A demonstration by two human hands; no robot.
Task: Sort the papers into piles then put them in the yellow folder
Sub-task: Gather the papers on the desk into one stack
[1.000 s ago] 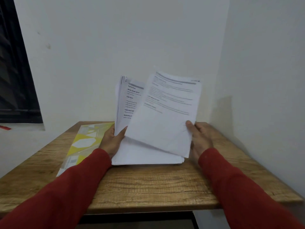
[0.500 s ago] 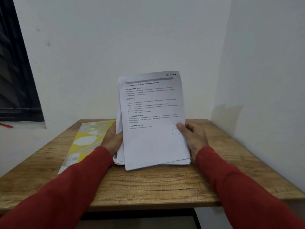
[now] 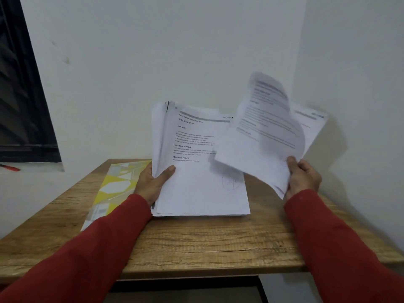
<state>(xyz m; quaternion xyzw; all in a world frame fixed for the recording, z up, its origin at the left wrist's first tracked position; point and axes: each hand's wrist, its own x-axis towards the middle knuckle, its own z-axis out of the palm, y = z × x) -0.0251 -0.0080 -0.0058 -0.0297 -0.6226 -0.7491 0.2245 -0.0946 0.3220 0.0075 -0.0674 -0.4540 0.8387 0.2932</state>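
Left hand (image 3: 153, 182) gripping paper stack's (image 3: 203, 193) edge, right hand (image 3: 302, 177) pinching loose sheets (image 3: 258, 145).

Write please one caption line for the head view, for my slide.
Left hand holds the paper stack while right hand lifts sheets away.

Table (image 3: 196, 243): wooden, brown grain, across the lower half of the frame; dark frame strip under its front edge, lower centre.

Walls (image 3: 175, 51): white, filling the upper frame; two meet in a corner right of centre. A small dark mark shows at upper left.

Window (image 3: 24, 95): dark, along the left edge, with slanted slats and a black frame.

Sill (image 3: 32, 166): pale ledge under the window, left middle.

Red object (image 3: 9, 167): small, lying on the sill at the far left edge; kind unclear.
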